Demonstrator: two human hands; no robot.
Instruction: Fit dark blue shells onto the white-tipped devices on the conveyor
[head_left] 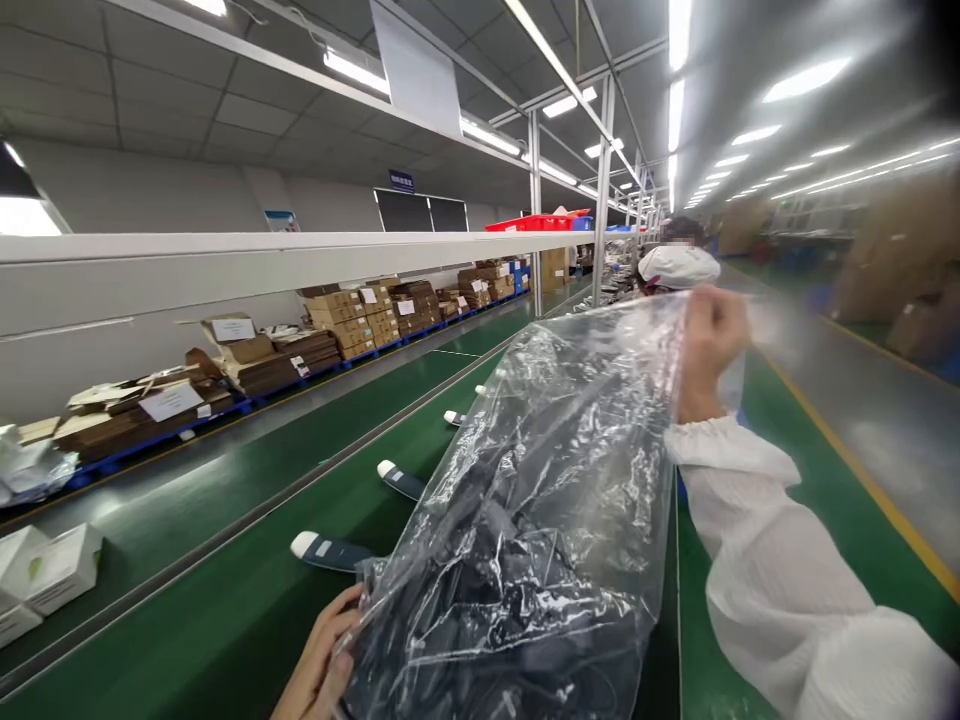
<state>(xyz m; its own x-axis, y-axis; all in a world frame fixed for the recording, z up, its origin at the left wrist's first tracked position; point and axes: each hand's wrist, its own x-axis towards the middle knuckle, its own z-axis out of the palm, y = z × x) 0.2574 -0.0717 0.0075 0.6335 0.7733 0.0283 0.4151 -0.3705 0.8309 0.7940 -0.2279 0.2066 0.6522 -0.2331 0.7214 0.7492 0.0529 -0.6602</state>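
A large clear plastic bag (600, 430) stretches across the middle of the view, with dark items bunched in its lower part that I cannot make out. My right hand (712, 340), in a white sleeve, is raised and closed on the bag's upper right edge; it is somewhat blurred. Low on the left, my left hand (326, 650) pinches the side of the bag between thumb and fingers. Behind the bag, a dark blue handle-like piece with a white tip (330, 552) lies on the green belt (225, 600), and several similar ones lie farther along.
White boxes (64, 570) stand at the far left. Stacked cartons (345, 318) line the wall on blue pallets. A white rail (300, 255) crosses at head height, with red bins (529, 222) above it. Ahead is a person in a white cap (679, 265).
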